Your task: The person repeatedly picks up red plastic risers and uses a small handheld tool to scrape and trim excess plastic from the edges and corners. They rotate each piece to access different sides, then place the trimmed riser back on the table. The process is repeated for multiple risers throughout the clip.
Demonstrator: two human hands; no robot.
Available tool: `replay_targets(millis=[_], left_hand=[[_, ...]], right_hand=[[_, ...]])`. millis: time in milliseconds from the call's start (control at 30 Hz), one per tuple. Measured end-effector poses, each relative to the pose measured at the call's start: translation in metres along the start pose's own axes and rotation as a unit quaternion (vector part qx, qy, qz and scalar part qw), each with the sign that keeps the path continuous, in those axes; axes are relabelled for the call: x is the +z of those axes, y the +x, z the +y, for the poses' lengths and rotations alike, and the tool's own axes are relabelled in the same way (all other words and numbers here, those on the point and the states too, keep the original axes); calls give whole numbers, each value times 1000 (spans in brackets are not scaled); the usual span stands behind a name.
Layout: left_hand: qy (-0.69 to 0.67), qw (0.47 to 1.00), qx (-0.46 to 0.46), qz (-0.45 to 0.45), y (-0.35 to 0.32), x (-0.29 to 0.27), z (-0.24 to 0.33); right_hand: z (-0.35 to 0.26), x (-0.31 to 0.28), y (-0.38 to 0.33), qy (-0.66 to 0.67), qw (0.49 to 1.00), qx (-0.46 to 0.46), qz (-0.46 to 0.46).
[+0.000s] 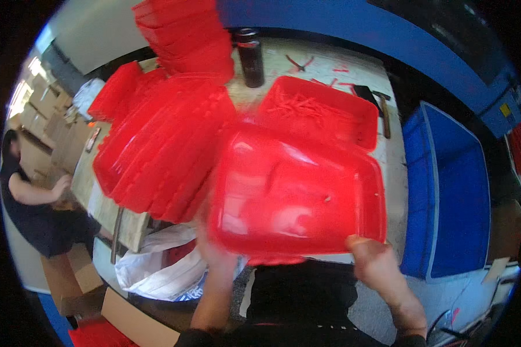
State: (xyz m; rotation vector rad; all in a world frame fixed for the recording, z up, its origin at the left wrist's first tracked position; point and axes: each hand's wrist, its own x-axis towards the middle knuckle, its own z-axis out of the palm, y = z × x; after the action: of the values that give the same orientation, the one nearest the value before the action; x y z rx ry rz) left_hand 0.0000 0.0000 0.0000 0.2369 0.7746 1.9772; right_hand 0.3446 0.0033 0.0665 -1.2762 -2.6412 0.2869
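Note:
A shallow red plastic tray [295,185] is held up in front of me, its glossy hollow facing me. My right hand [376,263] grips its near right corner, thumb over the rim. My left hand [215,250], blurred, is at the near left corner; its fingers are mostly hidden by the tray. To the left, a leaning row of nested red trays [162,150] lies on the worktable [388,75]. Just beyond the held tray, another red tray [362,118] contains loose red plastic strips [295,107].
A tall red stack [185,40], a dark bottle [250,61], pliers [300,65] and a hammer [384,113] are on the table. Right of it stands a blue crate [421,196]. A white bag [150,272] and cardboard box [136,318] are near left; another person [35,196] is farther left.

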Motion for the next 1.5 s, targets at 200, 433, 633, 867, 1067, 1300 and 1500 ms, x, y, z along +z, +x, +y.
replay_targets(millis=[200, 433, 633, 867, 1067, 1300, 1500], left_hand=[[443, 876, 190, 20, -25, -28, 11], [753, 556, 255, -242, 47, 26, 10], [744, 446, 132, -480, 107, 97, -57], [779, 358, 14, -514, 141, 100, -80], [821, 414, -22, -393, 129, 68, -52], [810, 524, -44, -262, 109, 8, 2], [534, 740, -375, -162, 12, -10, 1]], right_hand=[[-27, 34, 34, -70, 988, -57, -126], [46, 21, -14, 144, 957, 188, 169], [91, 99, -49, -55, 951, 281, 113], [132, 69, -35, -71, 929, 317, 177], [195, 18, 141, -46, 962, 85, 256], [246, 54, 304, -224, 956, 158, -107], [221, 22, 273, 7, 963, 105, 246]])
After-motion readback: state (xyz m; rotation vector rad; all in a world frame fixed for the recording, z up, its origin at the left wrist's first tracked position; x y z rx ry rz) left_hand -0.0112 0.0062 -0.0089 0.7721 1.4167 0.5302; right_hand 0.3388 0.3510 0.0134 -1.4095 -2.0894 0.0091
